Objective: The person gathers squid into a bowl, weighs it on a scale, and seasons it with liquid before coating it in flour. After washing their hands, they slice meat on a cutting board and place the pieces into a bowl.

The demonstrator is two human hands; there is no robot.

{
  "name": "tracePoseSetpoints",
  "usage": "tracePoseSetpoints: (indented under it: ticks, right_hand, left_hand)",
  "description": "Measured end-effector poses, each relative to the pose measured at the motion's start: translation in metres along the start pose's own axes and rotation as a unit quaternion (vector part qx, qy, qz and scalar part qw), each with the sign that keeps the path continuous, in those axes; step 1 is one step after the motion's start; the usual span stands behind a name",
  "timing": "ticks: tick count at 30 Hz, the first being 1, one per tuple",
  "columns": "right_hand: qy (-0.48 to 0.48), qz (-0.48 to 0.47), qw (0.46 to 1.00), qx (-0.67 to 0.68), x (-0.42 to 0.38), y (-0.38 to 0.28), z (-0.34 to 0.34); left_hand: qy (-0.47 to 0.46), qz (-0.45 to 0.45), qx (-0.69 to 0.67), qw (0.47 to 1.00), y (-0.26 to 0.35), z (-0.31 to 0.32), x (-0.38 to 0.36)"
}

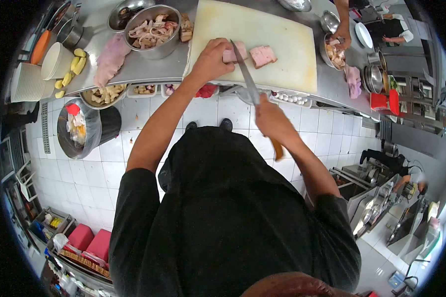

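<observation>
A white cutting board (282,39) lies on the steel counter in front of me. My left hand (213,60) is closed on a pink block of meat (237,52) near the middle of the board. Wrapped round a knife handle, my right hand (273,119) is at the board's front edge. The long knife blade (248,74) points up and left, its tip beside the held meat. Just right of the blade lies a second meat piece (263,56), touched by neither hand.
A steel bowl of sliced meat (153,53), a brown block (186,27) and a pink cloth (111,59) are to the left. A co-worker's hand (343,35) reaches into a bowl (327,58) at right. A lined bin (69,141) stands below left.
</observation>
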State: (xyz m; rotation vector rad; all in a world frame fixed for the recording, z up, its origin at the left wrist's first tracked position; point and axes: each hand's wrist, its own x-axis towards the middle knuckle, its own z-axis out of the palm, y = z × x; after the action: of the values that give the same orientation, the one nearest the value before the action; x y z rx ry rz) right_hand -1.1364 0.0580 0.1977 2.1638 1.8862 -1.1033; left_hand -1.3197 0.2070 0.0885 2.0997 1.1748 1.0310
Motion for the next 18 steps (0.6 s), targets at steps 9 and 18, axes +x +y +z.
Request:
tracePoseSetpoints:
  ticks: [9,18]
  right_hand:
    - [0.037,-0.045,0.994,0.092,0.038,-0.01,0.0]
    - [0.095,-0.085,0.992,0.014,0.012,-0.016,-0.002]
  left_hand:
    - [0.011,0.012,-0.026,1.0,0.003,-0.003,-0.006]
    - [0.012,0.004,-0.052,0.999,0.001,-0.024,-0.017]
